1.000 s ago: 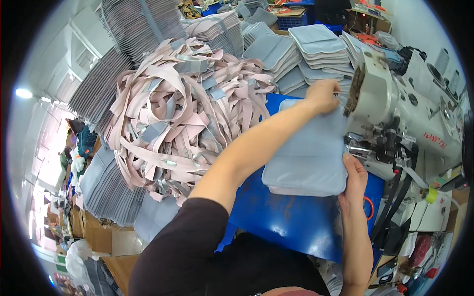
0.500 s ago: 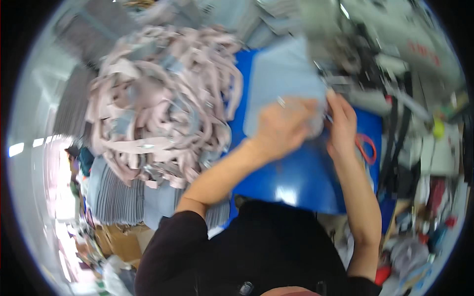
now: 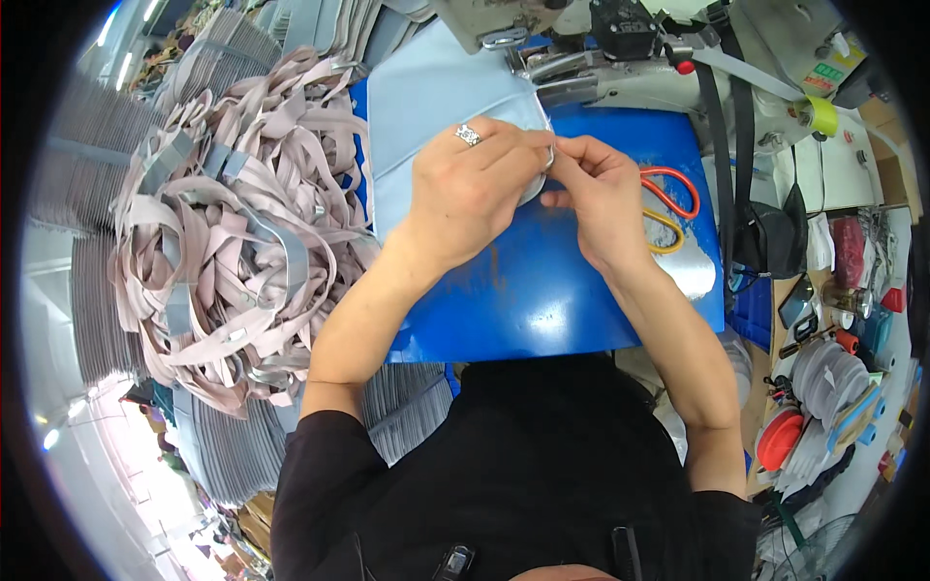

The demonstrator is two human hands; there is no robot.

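Observation:
A light blue-grey panel (image 3: pixel 436 87) with a pale bound edge lies on the blue work surface (image 3: pixel 542 290), its far part reaching the sewing machine (image 3: pixel 572 68). My left hand (image 3: pixel 475 189), a ring on one finger, rests over the panel's near right corner with its fingertips closed on the edge. At that same corner my right hand (image 3: pixel 605 198) pinches, thumb against fingers. Whatever lies between the right fingertips is too small to make out. The two hands almost touch there.
A heap of pinkish straps (image 3: pixel 242 252) covers the left side. Stacked grey panels (image 3: pixel 232 445) stand beside and below it. Red (image 3: pixel 694 189) and yellow (image 3: pixel 675 235) loop handles lie right of my right hand. Black straps (image 3: pixel 741 116) hang by the machine.
Both hands and the panel have shifted left and slightly up in the view, along with the surroundings. The hands have come closer together at the panel's corner.

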